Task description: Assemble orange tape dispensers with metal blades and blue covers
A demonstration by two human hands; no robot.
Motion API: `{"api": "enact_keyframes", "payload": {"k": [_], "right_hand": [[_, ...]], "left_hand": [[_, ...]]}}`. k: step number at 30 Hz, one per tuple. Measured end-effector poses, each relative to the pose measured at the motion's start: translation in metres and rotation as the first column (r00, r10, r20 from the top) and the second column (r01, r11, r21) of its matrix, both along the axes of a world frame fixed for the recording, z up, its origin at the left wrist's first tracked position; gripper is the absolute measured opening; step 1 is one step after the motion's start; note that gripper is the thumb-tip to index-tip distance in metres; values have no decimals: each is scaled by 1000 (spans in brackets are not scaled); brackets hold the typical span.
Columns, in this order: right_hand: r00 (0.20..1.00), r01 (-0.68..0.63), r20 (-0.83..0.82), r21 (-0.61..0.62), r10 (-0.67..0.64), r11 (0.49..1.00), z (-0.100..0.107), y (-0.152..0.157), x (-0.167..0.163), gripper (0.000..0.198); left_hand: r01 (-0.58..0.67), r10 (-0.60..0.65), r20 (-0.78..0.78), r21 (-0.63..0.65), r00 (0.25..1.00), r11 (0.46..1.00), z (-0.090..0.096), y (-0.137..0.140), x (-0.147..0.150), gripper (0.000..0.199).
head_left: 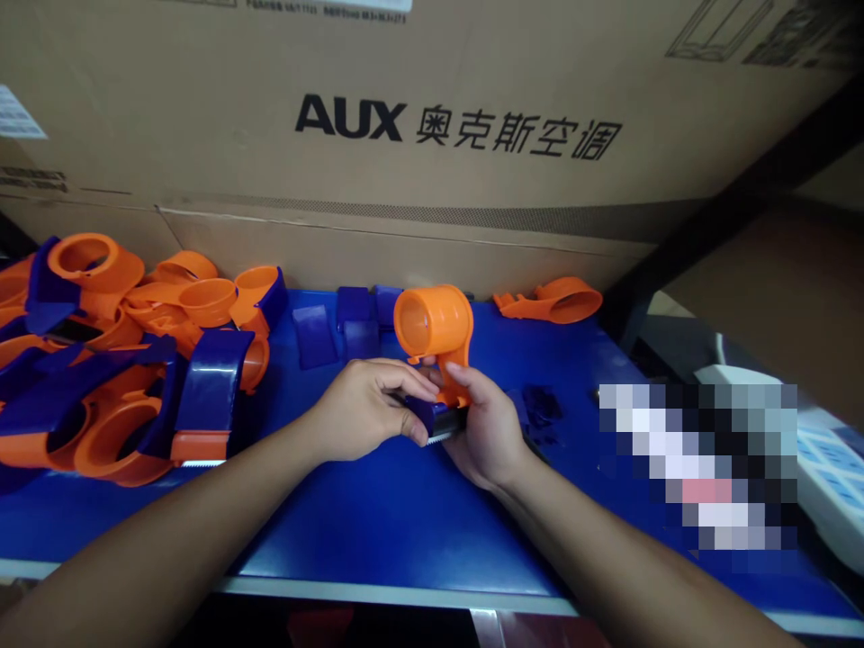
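Observation:
An orange tape dispenser (438,319) is held over the middle of the table, its round hub pointing up. My right hand (496,432) is closed around its lower end, thumb against the orange arm. With its fingers closed, my left hand (368,409) pinches a dark blue plastic cover (423,416) at the dispenser's lower end. A serrated metal blade (444,438) shows beneath, between the hands. How far the cover sits on the orange part is hidden by my fingers.
Orange and blue tape dispensers (209,378) are heaped at left. Several loose blue covers (315,337) lie behind my hands. Another orange dispenser body (565,301) rests at the back right, near small dark pieces (542,405). A cardboard box (432,198) walls the back; a white power strip (827,486) is at right.

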State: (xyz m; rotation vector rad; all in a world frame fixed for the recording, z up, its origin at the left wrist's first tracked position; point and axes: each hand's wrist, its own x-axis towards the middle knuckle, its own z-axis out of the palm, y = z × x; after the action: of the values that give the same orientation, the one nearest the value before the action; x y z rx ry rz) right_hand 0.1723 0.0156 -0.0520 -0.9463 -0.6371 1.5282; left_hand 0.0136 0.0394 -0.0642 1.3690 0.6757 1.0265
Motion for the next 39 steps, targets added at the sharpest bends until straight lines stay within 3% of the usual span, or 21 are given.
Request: {"api": "enact_keyframes", "payload": {"k": [6,11,18,23,25,26,28,30,31,33,35,37,39], "right_hand": [[996,-85,4,-62,85,994,6,0,5,26],[995,-95,7,-90,96,991,3,1,4,26],[998,-41,-40,-31,40,999,-1,-2,-3,18],[998,-36,-60,-34,34,999,2,0,2,22],[999,-31,-33,-31,30,999,4,3,4,28],[1000,-18,-11,-29,18,999,5,4,5,31],[999,30,42,-19,-29,999,7,7,6,35],[992,86,90,-2,-86,996,7,8,7,37],[989,104,109,4,-104,995,7,9,6,38],[982,123,141,13,-123,992,6,9,6,38],[977,128,169,24,-130,991,5,9,5,38],[971,127,199,42,-133,991,4,9,5,38],[967,110,222,63,-122,992,4,10,5,37]], "left_hand": [[125,-125,-35,-6,992,992,10,3,-13,47],[138,-138,-50,1,989,990,4,4,-14,49],[61,-36,-138,179,990,982,-6,4,-5,42],[-15,33,-110,156,993,988,-1,2,-3,43],[-82,131,-169,270,977,959,5,4,-7,41],[-134,223,-213,367,951,920,9,6,-11,36],[-249,484,-295,579,824,777,14,11,-18,22],[-293,723,-382,730,576,618,16,16,-25,21],[-275,793,-437,772,426,573,16,17,-27,25],[-187,812,-560,791,161,583,15,18,-28,38],[-109,751,-660,746,13,657,12,16,-25,49],[-67,696,-717,697,-41,714,11,14,-21,54],[-71,666,-744,668,-44,741,11,14,-16,54]]}}
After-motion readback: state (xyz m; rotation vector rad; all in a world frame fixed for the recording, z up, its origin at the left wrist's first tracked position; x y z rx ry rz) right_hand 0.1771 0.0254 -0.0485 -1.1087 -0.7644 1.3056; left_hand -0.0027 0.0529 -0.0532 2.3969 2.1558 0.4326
